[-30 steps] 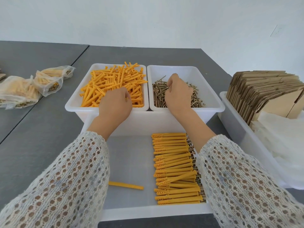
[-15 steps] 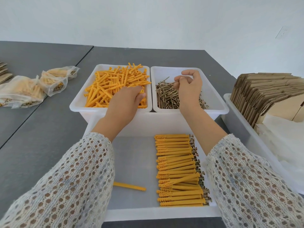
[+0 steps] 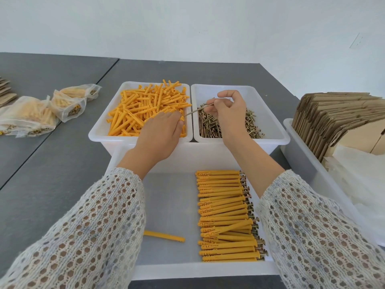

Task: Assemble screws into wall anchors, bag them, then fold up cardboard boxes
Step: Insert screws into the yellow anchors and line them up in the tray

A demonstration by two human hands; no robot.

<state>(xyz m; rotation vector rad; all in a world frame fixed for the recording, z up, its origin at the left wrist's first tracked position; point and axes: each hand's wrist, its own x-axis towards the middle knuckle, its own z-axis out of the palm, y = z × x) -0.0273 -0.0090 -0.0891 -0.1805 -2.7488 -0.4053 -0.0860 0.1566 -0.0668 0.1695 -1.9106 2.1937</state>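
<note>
Over the 2 rear bins | right hand point(image 3: 228, 113) pinches 1 screw point(image 3: 198, 109), tip at the anchor point(image 3: 180, 119) held in left hand point(image 3: 161, 133) | line tip with anchor's mouth, then push straight.

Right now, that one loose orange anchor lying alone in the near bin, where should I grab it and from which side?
Probably pinch the loose anchor at mid-length, coming straight down from above. It lies flat on the floor of the near bin, apart from the assembled row, so both long sides look free. The left hand seems better placed, since the anchor lies on the left side of the bin.
</note>
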